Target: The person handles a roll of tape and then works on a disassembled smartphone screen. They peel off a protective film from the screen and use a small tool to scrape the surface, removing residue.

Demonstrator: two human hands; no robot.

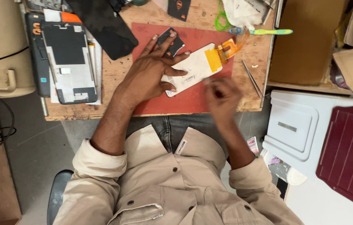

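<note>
Opened phone frame far left on counter; toothbrush + tweezers right side; white box, maroon mat beyond edge.

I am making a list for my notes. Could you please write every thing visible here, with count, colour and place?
Phone screen panel: one, white back with orange flex cable, on the red mat, under the left hand.
Red mat: one, red, middle of the wooden board.
Wooden board: one, light brown, on the person's lap.
Small dark part: one, black, on the mat by the left fingertips.
Opened phone: one, black and white, left side of the board.
Dark panel: one, black, top of the board.
Toothbrush: one, green and blue, top right.
Tweezers: one, metal, right edge of the board.
White box: one, right.
Maroon case: one, far right.
Left hand: presses flat on the panel.
Right hand: blurred, at the panel's near edge.
</note>
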